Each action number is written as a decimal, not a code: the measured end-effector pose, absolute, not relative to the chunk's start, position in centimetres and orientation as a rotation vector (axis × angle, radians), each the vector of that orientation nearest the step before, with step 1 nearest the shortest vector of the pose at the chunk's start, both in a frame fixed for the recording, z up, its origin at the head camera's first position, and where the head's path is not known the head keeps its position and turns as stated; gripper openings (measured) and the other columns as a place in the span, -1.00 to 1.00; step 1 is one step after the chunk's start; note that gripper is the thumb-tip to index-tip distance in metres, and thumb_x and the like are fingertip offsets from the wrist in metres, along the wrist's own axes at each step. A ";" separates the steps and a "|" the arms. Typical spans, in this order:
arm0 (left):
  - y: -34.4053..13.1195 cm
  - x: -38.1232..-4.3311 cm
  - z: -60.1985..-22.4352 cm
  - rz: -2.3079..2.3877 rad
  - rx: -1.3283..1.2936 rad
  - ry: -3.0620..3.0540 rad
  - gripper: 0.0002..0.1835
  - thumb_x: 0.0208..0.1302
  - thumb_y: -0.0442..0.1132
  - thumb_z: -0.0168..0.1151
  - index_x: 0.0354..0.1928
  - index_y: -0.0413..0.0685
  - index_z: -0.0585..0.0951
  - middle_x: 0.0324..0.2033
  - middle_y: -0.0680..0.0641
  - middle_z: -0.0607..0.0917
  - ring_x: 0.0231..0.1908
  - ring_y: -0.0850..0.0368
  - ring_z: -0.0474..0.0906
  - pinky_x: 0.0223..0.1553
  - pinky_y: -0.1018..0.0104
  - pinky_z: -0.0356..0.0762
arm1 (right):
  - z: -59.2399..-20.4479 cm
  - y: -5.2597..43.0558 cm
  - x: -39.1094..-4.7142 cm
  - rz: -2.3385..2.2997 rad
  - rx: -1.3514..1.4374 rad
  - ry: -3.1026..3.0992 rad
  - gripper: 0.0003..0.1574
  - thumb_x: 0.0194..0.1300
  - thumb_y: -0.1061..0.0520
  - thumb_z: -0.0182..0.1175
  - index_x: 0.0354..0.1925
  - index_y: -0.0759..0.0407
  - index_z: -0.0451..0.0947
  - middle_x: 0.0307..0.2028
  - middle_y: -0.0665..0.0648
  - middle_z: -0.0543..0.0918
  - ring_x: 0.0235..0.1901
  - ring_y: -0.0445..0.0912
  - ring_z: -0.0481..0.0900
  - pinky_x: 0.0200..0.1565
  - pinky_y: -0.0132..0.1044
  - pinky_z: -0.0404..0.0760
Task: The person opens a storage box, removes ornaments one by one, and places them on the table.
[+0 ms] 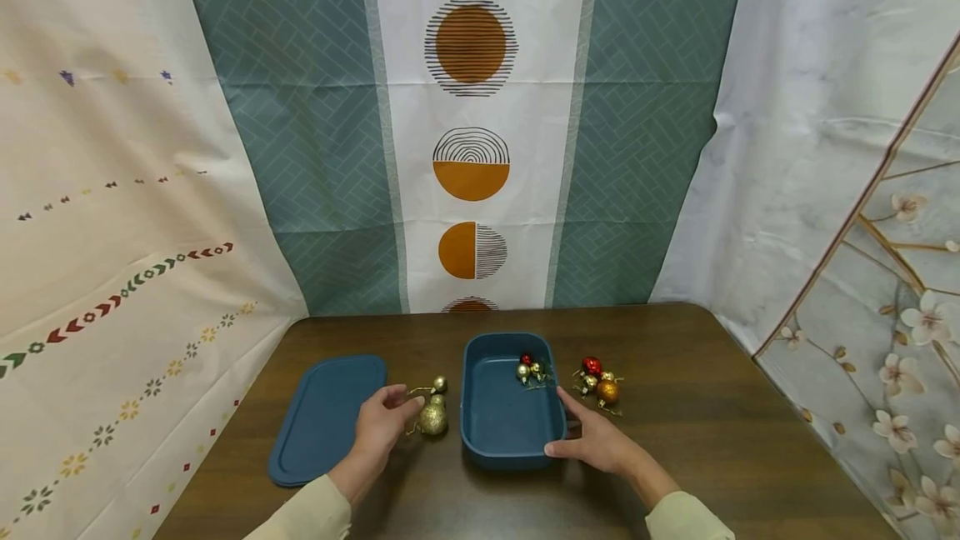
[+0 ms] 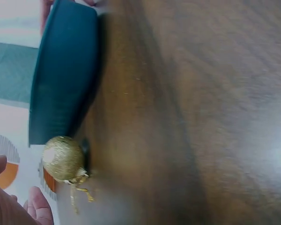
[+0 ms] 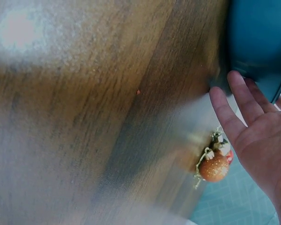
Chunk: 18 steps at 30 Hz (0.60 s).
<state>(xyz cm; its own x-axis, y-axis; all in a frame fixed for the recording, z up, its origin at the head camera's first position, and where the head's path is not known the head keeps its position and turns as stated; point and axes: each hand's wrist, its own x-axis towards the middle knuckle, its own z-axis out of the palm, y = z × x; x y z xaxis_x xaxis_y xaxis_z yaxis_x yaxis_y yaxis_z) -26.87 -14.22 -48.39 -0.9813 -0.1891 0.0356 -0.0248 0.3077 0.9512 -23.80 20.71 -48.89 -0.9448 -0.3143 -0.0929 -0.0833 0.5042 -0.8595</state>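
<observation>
A blue rectangular box point(image 1: 501, 462) stands uncovered on the table. Inside, near its back right, lie a few small red and gold ball ornaments point(image 1: 522, 372). My right hand point(image 1: 596, 440) rests against the box's right side, fingers extended along the outer wall and thumb near the front corner. My left hand point(image 1: 384, 422) is left of the box, fingers loosely bent and apart, beside a large glittery gold ball ornament point(image 1: 433, 419). In the left wrist view this gold ornament point(image 2: 63, 158) shows its cord, with a gap between it and the fingers. A smaller gold ball point(image 1: 439, 384) lies behind.
A flat blue lid point(image 1: 330, 419) lies on the table at the left. Right of the box sits a cluster of red, gold and orange ornaments point(image 1: 607, 392) with cords. The brown wooden table point(image 1: 697, 407) ends at patterned cloth hangings point(image 1: 480, 232) at the back and sides.
</observation>
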 end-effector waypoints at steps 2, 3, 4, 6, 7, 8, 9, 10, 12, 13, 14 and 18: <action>-13.9 -27.0 -48.0 -1.750 0.194 -2.418 -0.47 0.18 -0.20 0.45 0.12 -0.36 0.56 -0.01 -0.33 0.60 -0.02 -0.13 0.52 -0.20 0.23 0.54 | -49.0 20.7 -23.8 -1.415 -0.338 2.507 0.27 0.18 -0.03 0.46 0.56 0.26 -0.11 0.29 0.51 0.37 0.07 0.24 0.59 0.09 0.19 0.51; -13.8 -27.2 -47.8 -1.746 0.194 -2.416 -0.48 0.18 -0.20 0.45 0.12 -0.35 0.56 0.00 -0.33 0.61 0.00 -0.13 0.51 -0.18 0.22 0.55 | -49.0 20.7 -23.8 -1.416 -0.338 2.505 0.27 0.18 -0.02 0.46 0.56 0.26 -0.11 0.28 0.51 0.37 0.07 0.24 0.59 0.09 0.19 0.51; -13.6 -27.3 -47.6 -1.751 0.195 -2.413 -0.48 0.18 -0.20 0.45 0.12 -0.34 0.57 0.00 -0.33 0.61 0.00 -0.12 0.51 -0.17 0.22 0.55 | -49.0 20.7 -23.8 -1.415 -0.339 2.505 0.27 0.18 -0.02 0.46 0.56 0.26 -0.11 0.27 0.50 0.38 0.07 0.24 0.59 0.09 0.19 0.51; -13.0 -27.6 -47.2 -1.752 0.192 -2.406 -0.49 0.17 -0.21 0.45 0.11 -0.32 0.58 -0.02 -0.31 0.62 -0.01 -0.12 0.52 -0.15 0.20 0.56 | -49.0 20.7 -23.8 -1.415 -0.343 2.502 0.27 0.18 -0.02 0.46 0.56 0.27 -0.11 0.27 0.50 0.39 0.06 0.24 0.59 0.09 0.19 0.51; -12.8 -27.7 -46.9 -1.750 0.189 -2.407 -0.50 0.17 -0.21 0.45 0.11 -0.31 0.59 -0.03 -0.30 0.63 -0.02 -0.11 0.53 -0.15 0.19 0.56 | -49.0 20.7 -23.9 -1.418 -0.344 2.499 0.27 0.18 -0.02 0.46 0.56 0.27 -0.11 0.26 0.50 0.39 0.07 0.24 0.58 0.09 0.19 0.51; -12.4 -27.8 -46.6 -1.746 0.182 -2.410 -0.50 0.17 -0.20 0.46 0.11 -0.30 0.60 -0.04 -0.29 0.63 -0.02 -0.11 0.53 -0.14 0.18 0.56 | -49.0 20.7 -23.9 -1.419 -0.343 2.498 0.27 0.19 -0.02 0.46 0.56 0.27 -0.11 0.26 0.50 0.39 0.07 0.25 0.58 0.09 0.19 0.51; -12.1 -28.0 -46.3 -1.751 0.170 -2.408 -0.50 0.17 -0.20 0.45 0.11 -0.29 0.60 -0.05 -0.27 0.64 -0.03 -0.10 0.54 -0.15 0.18 0.57 | -49.0 20.6 -23.9 -1.418 -0.341 2.499 0.27 0.18 -0.02 0.46 0.56 0.27 -0.11 0.26 0.51 0.39 0.07 0.25 0.58 0.10 0.20 0.50; -11.7 -28.1 -46.1 -1.761 0.152 -2.402 -0.51 0.18 -0.20 0.45 0.11 -0.29 0.60 -0.07 -0.26 0.64 -0.04 -0.10 0.54 -0.15 0.17 0.57 | -49.0 20.6 -23.9 -1.416 -0.339 2.501 0.27 0.18 -0.02 0.46 0.56 0.27 -0.11 0.26 0.51 0.39 0.07 0.25 0.58 0.10 0.20 0.50; -10.8 -28.2 -45.7 -1.780 0.120 -2.391 -0.52 0.18 -0.21 0.46 0.10 -0.29 0.60 -0.10 -0.22 0.65 -0.06 -0.09 0.55 -0.15 0.16 0.58 | -49.0 20.6 -23.9 -1.414 -0.333 2.502 0.27 0.18 -0.03 0.46 0.56 0.26 -0.11 0.27 0.52 0.38 0.08 0.26 0.57 0.11 0.22 0.49; -10.3 -28.3 -45.5 -1.800 0.105 -2.385 -0.52 0.18 -0.21 0.46 0.10 -0.29 0.60 -0.11 -0.20 0.65 -0.06 -0.09 0.55 -0.14 0.16 0.58 | -49.0 20.6 -23.9 -1.414 -0.332 2.502 0.27 0.18 -0.03 0.46 0.56 0.26 -0.11 0.27 0.52 0.38 0.08 0.26 0.57 0.11 0.22 0.48; -9.9 -28.4 -45.4 -1.820 0.088 -2.381 -0.52 0.18 -0.20 0.45 0.10 -0.28 0.60 -0.12 -0.19 0.64 -0.07 -0.08 0.54 -0.14 0.17 0.59 | -49.0 20.6 -23.9 -1.409 -0.329 2.506 0.27 0.19 -0.03 0.45 0.56 0.26 -0.11 0.27 0.52 0.37 0.08 0.26 0.57 0.11 0.23 0.48; -8.2 -28.5 -44.9 -1.866 0.044 -2.374 -0.55 0.20 -0.22 0.45 0.09 -0.28 0.61 -0.14 -0.18 0.64 -0.09 -0.05 0.53 -0.13 0.17 0.59 | -49.0 20.7 -23.9 -1.398 -0.330 2.515 0.28 0.19 -0.05 0.45 0.56 0.25 -0.11 0.28 0.52 0.37 0.07 0.26 0.58 0.10 0.22 0.49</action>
